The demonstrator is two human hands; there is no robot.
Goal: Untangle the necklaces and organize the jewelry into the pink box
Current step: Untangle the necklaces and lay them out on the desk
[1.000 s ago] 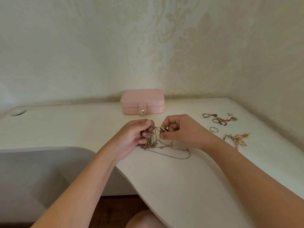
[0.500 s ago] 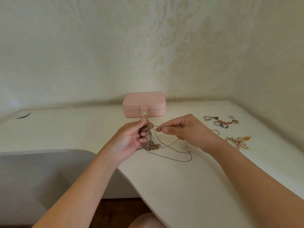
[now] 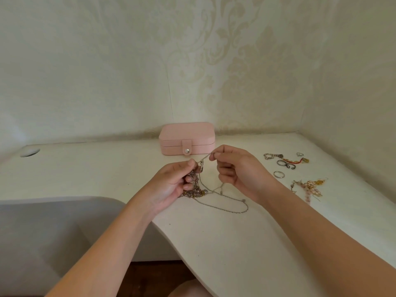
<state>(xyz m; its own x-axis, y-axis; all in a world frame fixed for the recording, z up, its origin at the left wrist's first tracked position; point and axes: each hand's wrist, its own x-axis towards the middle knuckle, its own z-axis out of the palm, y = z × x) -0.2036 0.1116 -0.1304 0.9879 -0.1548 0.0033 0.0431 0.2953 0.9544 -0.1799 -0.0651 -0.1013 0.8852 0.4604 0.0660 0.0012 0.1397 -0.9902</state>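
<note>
Fig. My left grip [image 3: 175,185] clutches the tangled necklaces [image 3: 194,191], loops trailing on the counter [image 3: 235,243]; my right grip [image 3: 237,170] pinches one strand [image 3: 205,158] taut. Pulling harder, I judge, could tighten the knot or snap a link. The pink box [image 3: 187,137] sits closed behind.

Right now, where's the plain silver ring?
Head view, right side of the desk: the plain silver ring lies flat just right of the right hand, between the dark twisted ring behind and the pink-gold earrings in front.
</note>
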